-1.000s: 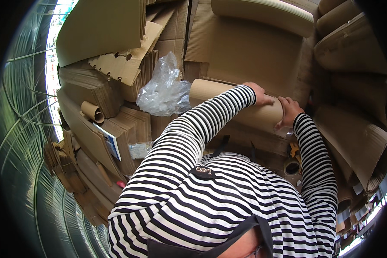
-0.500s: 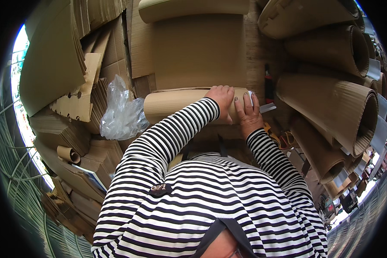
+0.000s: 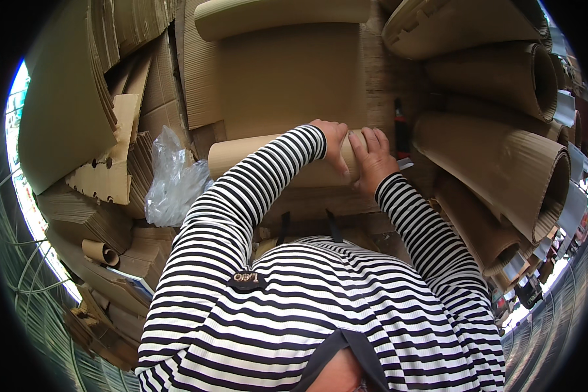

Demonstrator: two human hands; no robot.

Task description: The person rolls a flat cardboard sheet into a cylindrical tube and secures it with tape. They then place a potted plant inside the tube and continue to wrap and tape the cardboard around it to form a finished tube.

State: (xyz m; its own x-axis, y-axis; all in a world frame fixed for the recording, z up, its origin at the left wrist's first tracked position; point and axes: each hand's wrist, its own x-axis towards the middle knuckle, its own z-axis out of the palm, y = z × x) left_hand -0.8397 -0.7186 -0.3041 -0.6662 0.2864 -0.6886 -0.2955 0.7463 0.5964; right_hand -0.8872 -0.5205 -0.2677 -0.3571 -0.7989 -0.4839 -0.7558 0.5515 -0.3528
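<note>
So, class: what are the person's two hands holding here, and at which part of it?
Both the left hand and the right hand grip a rolled cardboard tube at its right end, fingers wrapped over the roll.

Matt brown cardboard roll (image 3: pixel 274 163) — beside it a crinkled, glossy clear plastic bag (image 3: pixel 173 179).

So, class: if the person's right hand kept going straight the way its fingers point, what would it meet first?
The right hand already lies on the cardboard roll. Its fingers point up-picture, so beyond the roll it would probably meet the flat corrugated sheet, though depth is unclear.
</note>
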